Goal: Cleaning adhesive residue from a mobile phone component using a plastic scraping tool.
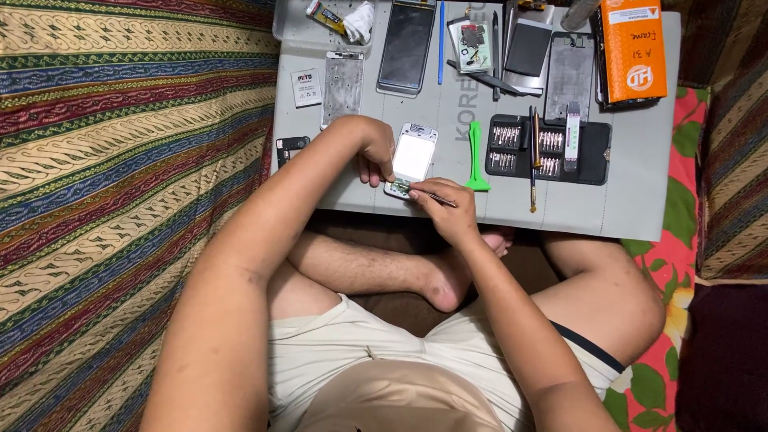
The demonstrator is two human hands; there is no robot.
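An opened white phone (413,156) lies on a grey work mat (632,192) in front of me. My left hand (372,154) rests on the phone's left edge and holds it down with its fingers. My right hand (444,210) grips thin metal tweezers (436,195) whose tip touches the phone's lower end, where a small circuit part shows.
On the mat lie a green pry tool (476,157), a black screwdriver bit case (552,149), a long screwdriver (533,160), a phone frame (342,88), a dark phone screen (406,48), a blue stick (441,32), an orange box (634,48) and a white battery (306,86). Patterned cloth surrounds the mat.
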